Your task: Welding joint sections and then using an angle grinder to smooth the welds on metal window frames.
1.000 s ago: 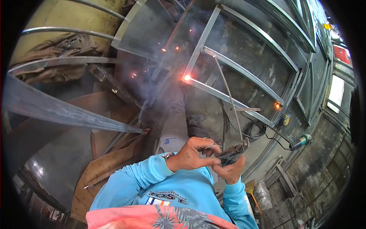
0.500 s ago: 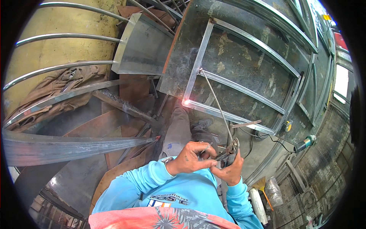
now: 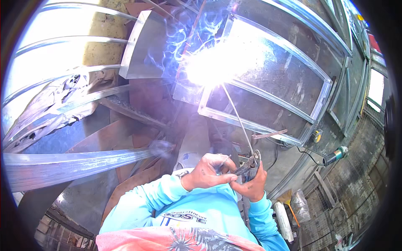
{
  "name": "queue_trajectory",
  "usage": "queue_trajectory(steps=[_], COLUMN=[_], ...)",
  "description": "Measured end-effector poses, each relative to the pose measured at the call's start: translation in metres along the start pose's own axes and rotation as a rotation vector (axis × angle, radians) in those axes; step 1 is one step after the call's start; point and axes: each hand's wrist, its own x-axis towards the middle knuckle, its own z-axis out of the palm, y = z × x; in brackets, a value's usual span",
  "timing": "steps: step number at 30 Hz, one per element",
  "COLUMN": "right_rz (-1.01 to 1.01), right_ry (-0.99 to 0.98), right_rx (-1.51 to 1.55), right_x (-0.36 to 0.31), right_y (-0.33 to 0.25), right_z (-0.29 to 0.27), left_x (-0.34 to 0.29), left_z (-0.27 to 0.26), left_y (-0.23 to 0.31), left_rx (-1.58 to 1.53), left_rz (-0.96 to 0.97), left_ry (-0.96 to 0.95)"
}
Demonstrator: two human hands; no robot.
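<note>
My right hand (image 3: 253,184) is wrapped around a welding electrode holder (image 3: 248,171) in front of my body. A thin welding rod (image 3: 237,117) runs from its jaws up and left to a rectangular metal frame (image 3: 272,101). At the rod's tip a blinding white arc (image 3: 211,67) burns, and its glare hides the joint and part of the frame's left side. My left hand (image 3: 208,170) is closed, its thumb and curled fingers on the near end of the holder.
The frame lies on a dark metal table (image 3: 289,83). An angle grinder (image 3: 335,155) and a tape measure (image 3: 318,136) lie on the right. Curved metal bars (image 3: 71,39) and a long metal profile (image 3: 83,167) stretch across the left. A broom (image 3: 289,201) is lower right.
A bright arc with bluish smoke has flared up at the rod's tip, lighting the left side. The red glow at the frame's near corner no longer shows. Both hands have barely moved.
</note>
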Motion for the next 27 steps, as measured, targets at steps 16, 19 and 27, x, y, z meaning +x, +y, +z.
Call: queue_trajectory(steps=[16, 19, 27], right_rz=[0.064, -0.015, 0.051], right_ry=[-0.003, 0.106, 0.025], right_rx=[0.079, 0.095, 0.053], right_x=[-0.012, -0.016, -0.006], right_y=[0.014, 0.017, 0.001], right_z=[0.007, 0.011, 0.004], left_x=[0.000, 0.001, -0.002], left_z=[-0.004, 0.001, -0.002], left_y=[0.012, 0.007, 0.000], left_rx=[-0.103, 0.027, 0.067], left_rz=[-0.136, 0.054, 0.040], left_ry=[-0.028, -0.035, -0.008])
